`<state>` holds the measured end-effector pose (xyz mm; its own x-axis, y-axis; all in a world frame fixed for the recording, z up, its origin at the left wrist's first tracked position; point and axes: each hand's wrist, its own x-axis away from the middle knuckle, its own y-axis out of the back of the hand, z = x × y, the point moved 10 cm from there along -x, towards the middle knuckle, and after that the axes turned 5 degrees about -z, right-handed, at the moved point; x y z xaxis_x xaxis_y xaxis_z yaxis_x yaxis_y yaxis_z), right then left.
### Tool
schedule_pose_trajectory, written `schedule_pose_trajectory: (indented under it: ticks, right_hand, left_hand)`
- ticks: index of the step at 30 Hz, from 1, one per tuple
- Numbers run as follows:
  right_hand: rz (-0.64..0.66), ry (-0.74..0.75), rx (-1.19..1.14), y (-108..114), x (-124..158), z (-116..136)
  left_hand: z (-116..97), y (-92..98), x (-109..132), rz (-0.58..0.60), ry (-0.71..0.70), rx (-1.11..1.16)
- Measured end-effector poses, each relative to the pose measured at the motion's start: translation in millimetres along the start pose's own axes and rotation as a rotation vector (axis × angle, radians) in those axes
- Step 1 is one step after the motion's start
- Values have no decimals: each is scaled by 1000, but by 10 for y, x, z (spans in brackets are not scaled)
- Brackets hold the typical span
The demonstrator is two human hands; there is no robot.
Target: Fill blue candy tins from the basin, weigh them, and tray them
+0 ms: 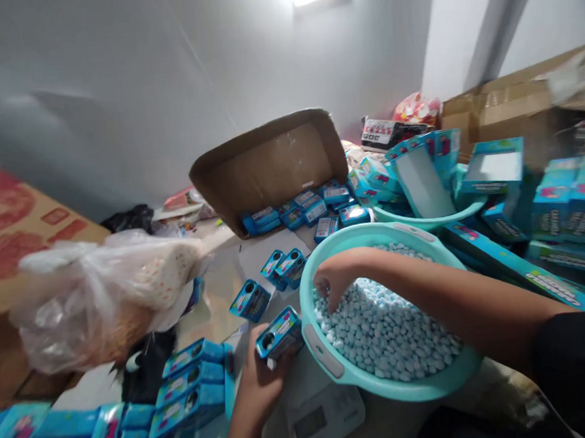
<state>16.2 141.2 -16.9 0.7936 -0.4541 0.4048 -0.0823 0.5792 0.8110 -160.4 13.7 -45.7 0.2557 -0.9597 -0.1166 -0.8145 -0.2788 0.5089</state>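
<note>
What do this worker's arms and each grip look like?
They're human: the left grip and right grip are bare hands, with no gloves showing. The left forearm and right forearm are uncovered, with no watch or bracelet visible. A dark sleeve covers the right arm higher up; no left sleeve is in view.

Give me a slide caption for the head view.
Left hand holds a blue box while the right hand reaches into a turquoise basin of pale blue pieces.

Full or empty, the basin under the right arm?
Partly full. Pale blue pellets lie across the basin, below its rim, with the right hand down at them; their depth cannot be told.
</note>
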Motion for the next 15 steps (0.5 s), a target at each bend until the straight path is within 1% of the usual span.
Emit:
schedule_pose_trajectory:
  ticks: [1,3,4,5,6,7,8,10,12,14,15]
  right_hand:
    - [13,-23,11,-3,25,-13]
    - [31,-48,13,1,83,-16]
    - [31,-45,20,12,114,-1]
    - [30,-35,34,24,144,24]
    - [10,-35,63,57,173,42]
    - [-18,-40,112,98,199,60]
    - [-56,-37,154,149,221,92]
    - [-111,-52,200,224,259,145]
    - [-147,-40,188,257,282,224]
    - [-153,11,151,230,283,330]
    - [-145,42,144,198,277,382]
  left_hand:
    - [8,-46,13,34,21,39]
    - [-1,-84,30,59,46,123]
    - [-24,-88,35,62,44,163]
    - [-57,-63,34,40,31,217]
    - [-99,-14,29,0,8,284]
    - [-172,42,27,-34,-53,361]
    - [-239,139,31,-99,-123,439]
    - [-303,344,57,-240,-224,518]
    - [-279,525,93,-396,-241,441]
    - [-247,637,121,-513,-212,234]
    - [-247,658,123,-540,-201,110]
